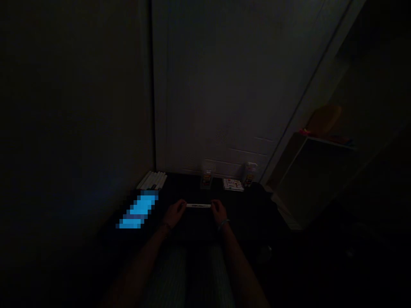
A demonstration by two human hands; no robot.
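Note:
Between my two hands lies a slim white marker (198, 205), level, with dark print along its side. My left hand (175, 212) pinches its left end, and my right hand (219, 211) pinches the right end. The fingertips cover both ends. Up and to the left, several similar white markers (152, 180) are laid side by side. Beyond my hands stand a clear plastic case (206, 179) with a coloured label and a flat white pack (233, 184) with small coloured marks. Dim light hides finer details.
A dark tabletop (192, 231) carries these things. At the left is a glowing blue, pixelated screen (139, 210). A second clear container (250, 173) stands back right, against a pale wall (224, 85). Farther right is a cabinet (308, 179) with an orange object (326, 119) on top.

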